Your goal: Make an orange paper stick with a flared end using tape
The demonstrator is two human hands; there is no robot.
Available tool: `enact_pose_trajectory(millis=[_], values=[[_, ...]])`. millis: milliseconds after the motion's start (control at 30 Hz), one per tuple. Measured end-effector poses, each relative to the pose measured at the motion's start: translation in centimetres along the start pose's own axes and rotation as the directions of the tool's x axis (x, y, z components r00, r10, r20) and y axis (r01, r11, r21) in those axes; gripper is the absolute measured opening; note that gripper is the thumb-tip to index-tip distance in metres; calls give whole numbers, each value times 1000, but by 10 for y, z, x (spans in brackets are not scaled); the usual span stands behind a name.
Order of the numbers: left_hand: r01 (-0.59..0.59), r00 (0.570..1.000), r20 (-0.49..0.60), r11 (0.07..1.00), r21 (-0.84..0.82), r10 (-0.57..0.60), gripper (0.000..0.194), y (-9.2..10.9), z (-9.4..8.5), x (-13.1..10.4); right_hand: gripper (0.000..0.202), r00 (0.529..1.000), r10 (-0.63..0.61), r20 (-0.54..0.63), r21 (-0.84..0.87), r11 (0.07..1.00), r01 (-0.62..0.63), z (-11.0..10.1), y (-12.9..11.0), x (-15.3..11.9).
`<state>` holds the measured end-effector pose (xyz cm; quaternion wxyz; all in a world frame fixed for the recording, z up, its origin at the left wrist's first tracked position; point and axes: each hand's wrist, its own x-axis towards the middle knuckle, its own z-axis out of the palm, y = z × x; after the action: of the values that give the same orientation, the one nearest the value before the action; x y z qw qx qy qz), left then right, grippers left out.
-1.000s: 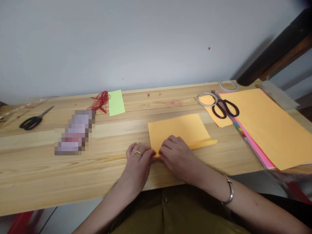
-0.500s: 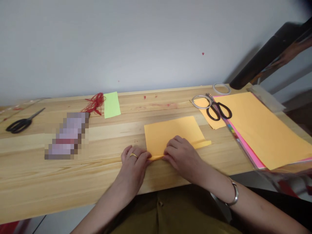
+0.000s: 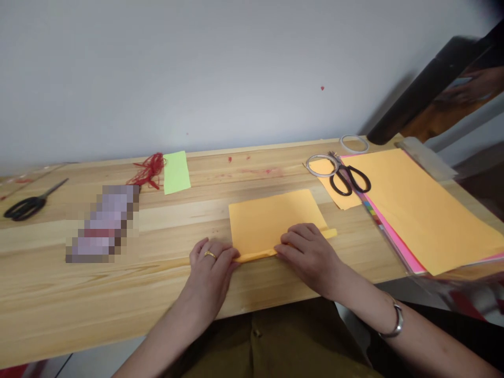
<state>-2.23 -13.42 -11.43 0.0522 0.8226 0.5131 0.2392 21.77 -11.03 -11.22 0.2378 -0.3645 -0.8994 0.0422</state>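
An orange paper sheet [image 3: 275, 215] lies on the wooden table in front of me, its near edge rolled or folded into a narrow strip that sticks out at the right. My left hand [image 3: 214, 262], with a gold ring, pinches the left end of that near edge. Farther right along the same strip, my right hand [image 3: 309, 252] has its fingers curled over the paper and grips it. Between the two hands a stretch of the rolled edge shows.
Black-handled scissors [image 3: 350, 178] and a tape roll [image 3: 322, 165] rest beside large orange sheets [image 3: 433, 205] at the right. Leftward are a green paper [image 3: 177, 172], red string [image 3: 151, 170], a blurred-out object [image 3: 106, 223] and other scissors [image 3: 29, 206].
My right hand has slid right along the rolled edge, away from my left hand, so more of the strip shows between them. The whole view has shifted slightly.
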Motion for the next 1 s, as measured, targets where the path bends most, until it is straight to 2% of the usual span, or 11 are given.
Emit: enact_pose_trajectory(millis=[100, 200, 333, 533, 767, 867, 1000], values=[[-9, 999, 43, 1000, -15, 10, 18, -2, -3, 1, 14, 1000, 5, 26, 7, 1000, -5, -1, -3, 1], [-20, 997, 69, 999, -38, 22, 18, -5, -6, 1, 18, 997, 69, 41, 12, 998, -69, -2, -10, 5], [-21, 997, 68, 999, -42, 24, 17, -4, -8, 2, 16, 986, 132, 99, 8, 991, -134, -2, -21, 14], [-50, 998, 44, 998, -25, 51, 15, -4, -7, 1, 18, 980, 151, 128, 27, 987, -156, 3, -30, 22], [-70, 997, 30, 997, -30, 71, 14, -7, -5, 0, 20, 990, 124, 69, -73, 990, -118, 3, -20, 15], [-77, 997, 15, 996, -39, 77, 12, -8, -5, 0, 19, 986, 153, 63, -81, 986, -148, -4, -11, 7], [-70, 996, 50, 996, -51, 73, 12, -8, -6, 0, 16, 975, 201, 90, -31, 979, -199, -18, 2, -4]])
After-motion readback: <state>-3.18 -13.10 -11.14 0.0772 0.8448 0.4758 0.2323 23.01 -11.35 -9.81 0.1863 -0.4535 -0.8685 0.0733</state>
